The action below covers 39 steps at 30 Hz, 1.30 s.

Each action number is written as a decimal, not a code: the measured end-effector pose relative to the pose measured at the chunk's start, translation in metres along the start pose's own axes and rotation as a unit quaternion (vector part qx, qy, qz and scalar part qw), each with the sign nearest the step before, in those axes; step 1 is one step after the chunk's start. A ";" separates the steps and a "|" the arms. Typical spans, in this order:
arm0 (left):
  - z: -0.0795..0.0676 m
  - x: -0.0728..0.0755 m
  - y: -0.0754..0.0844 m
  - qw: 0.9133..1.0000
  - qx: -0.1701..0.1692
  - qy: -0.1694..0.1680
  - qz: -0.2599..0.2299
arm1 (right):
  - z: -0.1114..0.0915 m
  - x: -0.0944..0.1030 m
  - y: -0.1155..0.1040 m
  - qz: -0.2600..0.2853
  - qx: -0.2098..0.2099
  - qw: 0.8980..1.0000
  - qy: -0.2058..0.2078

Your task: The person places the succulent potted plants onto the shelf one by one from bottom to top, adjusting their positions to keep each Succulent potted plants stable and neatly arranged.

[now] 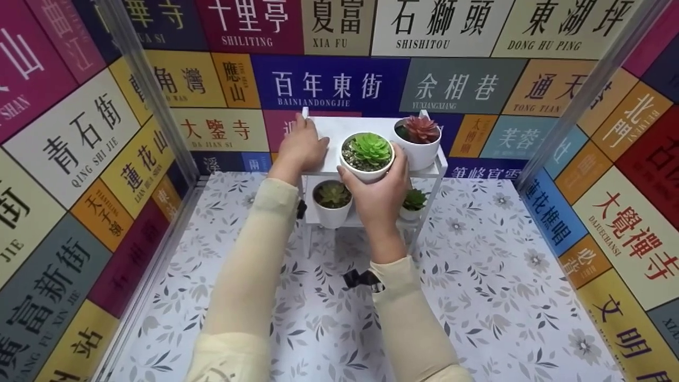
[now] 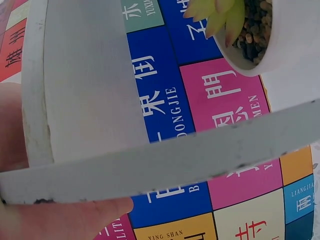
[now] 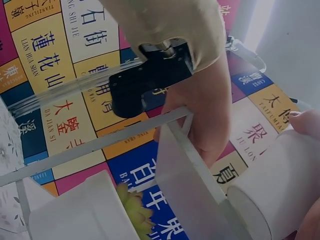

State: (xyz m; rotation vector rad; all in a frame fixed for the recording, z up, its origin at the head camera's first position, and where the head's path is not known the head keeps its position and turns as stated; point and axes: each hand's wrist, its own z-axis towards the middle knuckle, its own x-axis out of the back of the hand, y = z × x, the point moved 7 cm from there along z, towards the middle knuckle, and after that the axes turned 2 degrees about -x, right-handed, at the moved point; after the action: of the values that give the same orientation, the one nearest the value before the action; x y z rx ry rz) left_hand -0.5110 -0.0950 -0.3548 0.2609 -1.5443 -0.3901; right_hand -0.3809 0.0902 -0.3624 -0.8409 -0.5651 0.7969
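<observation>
My right hand (image 1: 381,199) holds a white pot with a green succulent (image 1: 371,148), fingers and thumb around its sides. In the head view the pot overlaps the front of the top tier of a small white plant rack (image 1: 339,125). The right wrist view shows the white pot (image 3: 280,182) tilted, its base right at the shelf board's edge. My left hand (image 1: 303,144) grips the rack's top left corner; in the left wrist view, the rack's post partly hides its fingers. A potted red succulent (image 1: 419,151) stands at the top tier's right end.
On the lower tier stand a pot with a dull green succulent (image 1: 332,212) at left and a smaller green potted plant (image 1: 412,207) at right. Flower-patterned cloth (image 1: 477,276) covers the table. Sign-printed panels (image 1: 329,79) enclose the back and sides.
</observation>
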 end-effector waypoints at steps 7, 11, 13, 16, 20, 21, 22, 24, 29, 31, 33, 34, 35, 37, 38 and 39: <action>0.000 0.001 -0.001 1.000 -0.004 -0.003 0.001 | 0.000 -0.005 -0.002 -0.017 -0.010 1.000 0.000; -0.001 0.002 -0.001 1.000 0.001 -0.006 0.005 | 0.000 -0.010 -0.003 -0.032 -0.015 0.999 -0.007; -0.001 0.002 -0.001 1.000 0.001 -0.006 0.005 | 0.000 -0.012 -0.001 -0.035 -0.018 0.999 -0.009; -0.001 0.001 0.000 1.000 -0.004 -0.005 0.006 | -0.001 -0.015 0.001 -0.037 -0.023 0.999 -0.010; -0.002 0.001 0.001 1.000 -0.005 -0.002 0.005 | -0.001 -0.017 0.001 -0.038 -0.032 0.999 -0.019; -0.003 0.001 0.001 1.000 -0.005 -0.001 0.005 | -0.001 -0.018 0.001 -0.038 -0.034 0.998 -0.022; -0.003 0.002 0.001 1.000 -0.005 -0.001 0.004 | -0.001 -0.018 0.000 -0.037 -0.036 0.998 -0.026; -0.003 0.002 0.002 1.000 -0.005 -0.002 0.003 | 0.000 -0.018 0.001 -0.036 -0.041 0.998 -0.033; -0.002 0.002 0.001 1.000 -0.002 -0.004 -0.005 | 0.000 -0.019 0.003 -0.033 -0.049 0.997 -0.048; -0.002 0.002 0.001 1.000 -0.003 -0.003 -0.006 | 0.000 -0.018 0.004 -0.034 -0.050 0.997 -0.049; -0.001 0.003 0.001 1.000 -0.002 -0.002 -0.005 | 0.001 -0.019 0.004 -0.036 -0.050 0.997 -0.050; -0.001 0.003 0.000 1.000 -0.002 -0.001 -0.006 | 0.001 -0.019 0.005 -0.036 -0.051 0.997 -0.053; -0.001 0.003 0.000 1.000 -0.001 -0.001 -0.005 | 0.001 -0.020 0.006 -0.037 -0.051 0.996 -0.055; -0.001 0.003 -0.001 1.000 0.000 0.000 -0.007 | 0.001 -0.021 0.009 -0.043 -0.053 0.996 -0.060; -0.001 0.002 -0.001 1.000 0.000 0.000 -0.007 | 0.000 -0.022 0.012 -0.046 -0.053 0.995 -0.063; -0.001 0.002 -0.001 1.000 0.000 -0.001 -0.006 | -0.001 -0.022 0.014 -0.052 -0.053 0.995 -0.066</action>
State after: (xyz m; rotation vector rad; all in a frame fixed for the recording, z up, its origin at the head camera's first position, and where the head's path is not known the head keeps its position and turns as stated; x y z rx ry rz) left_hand -0.5103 -0.0969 -0.3536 0.2691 -1.5454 -0.3993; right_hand -0.3989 0.0778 -0.3773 -0.8521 -0.7685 0.7354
